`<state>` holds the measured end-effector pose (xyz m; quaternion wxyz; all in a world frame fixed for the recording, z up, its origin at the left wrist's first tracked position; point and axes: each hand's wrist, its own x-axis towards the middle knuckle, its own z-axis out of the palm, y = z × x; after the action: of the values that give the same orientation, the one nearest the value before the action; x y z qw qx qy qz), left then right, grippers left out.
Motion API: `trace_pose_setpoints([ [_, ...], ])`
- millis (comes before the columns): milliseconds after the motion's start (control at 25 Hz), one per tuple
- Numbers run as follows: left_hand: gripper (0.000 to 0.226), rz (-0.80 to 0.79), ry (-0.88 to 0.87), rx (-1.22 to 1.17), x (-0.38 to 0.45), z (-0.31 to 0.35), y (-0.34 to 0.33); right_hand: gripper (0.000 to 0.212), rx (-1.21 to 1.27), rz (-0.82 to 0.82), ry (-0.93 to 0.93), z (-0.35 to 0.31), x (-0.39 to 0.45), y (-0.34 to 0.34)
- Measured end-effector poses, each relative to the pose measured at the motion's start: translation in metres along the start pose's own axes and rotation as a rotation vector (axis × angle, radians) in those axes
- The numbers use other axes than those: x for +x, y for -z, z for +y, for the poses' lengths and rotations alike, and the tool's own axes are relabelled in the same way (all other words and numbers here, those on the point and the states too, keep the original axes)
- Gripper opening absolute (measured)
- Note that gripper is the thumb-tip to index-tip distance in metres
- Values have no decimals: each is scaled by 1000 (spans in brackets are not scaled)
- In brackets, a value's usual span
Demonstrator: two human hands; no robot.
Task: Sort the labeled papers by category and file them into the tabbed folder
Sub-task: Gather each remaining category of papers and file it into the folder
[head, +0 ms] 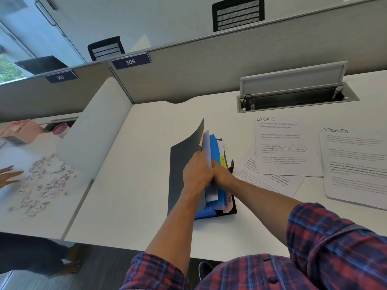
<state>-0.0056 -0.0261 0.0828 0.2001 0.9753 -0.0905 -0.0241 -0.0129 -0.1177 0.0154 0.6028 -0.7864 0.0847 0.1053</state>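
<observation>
A black tabbed folder lies open in the middle of the white desk, its dark cover lifted to the left. Inside stand blue, grey, white and pink dividers with a yellow tab. My left hand grips the grey divider and front leaves, holding them back. Pressed against it, my right hand reaches in between the dividers, its fingers hidden. To the right lie printed sheets headed SPORTS, another SPORTS sheet, and more sheets beneath.
A cable box with a raised lid sits at the back right. A grey partition closes the rear. Left of a white divider, the neighbouring desk holds scattered small bits, a pink box and another person's hand.
</observation>
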Motion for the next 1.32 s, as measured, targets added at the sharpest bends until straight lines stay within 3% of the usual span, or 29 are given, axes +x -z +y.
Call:
trace_pose_setpoints([
  [80, 20, 9, -4, -26, 2, 0, -1, 20, 43, 104, 30, 2, 3, 2],
  [200, 25, -11, -26, -1, 4, -6, -6, 10, -94, 54, 68, 0, 1, 11],
  [360, 45, -63, -33, 160, 9, -20, -18, 36, -290, 130, 82, 8, 4, 41],
  [560, 41, -124, 2, 317, 8, -34, -29, 37, -613, 327, 63, 42, -17, 113],
  [640, 30, -57, -32, 390, 6, -29, -32, 57, -882, 401, -6, 58, -27, 141],
  [720, 18, 59, -136, 356, 7, -13, -35, 82, -1126, 385, -137, 71, -37, 161],
  [840, 36, 12, -262, 171, 12, 17, -50, 88, -1242, 324, -191, 90, -45, 172],
  [920, 45, -167, -150, 67, 11, 31, -69, 77, -1300, 323, -128, 100, -46, 170],
  [1000, 50, -319, -42, 108, 7, 37, -91, 62, -1366, 308, -76, 106, -46, 168],
  [1080, 51, -353, -37, 174, 1, 36, -108, 56, -1391, 265, -61, 109, -44, 170],
  [1200, 52, -296, -36, 113, -1, 37, -121, 84, -1281, 195, -88, 101, -43, 178],
  [1320, 57, -307, 104, -75, 3, 40, -122, 101, -1235, 134, -116, 94, -46, 186],
])
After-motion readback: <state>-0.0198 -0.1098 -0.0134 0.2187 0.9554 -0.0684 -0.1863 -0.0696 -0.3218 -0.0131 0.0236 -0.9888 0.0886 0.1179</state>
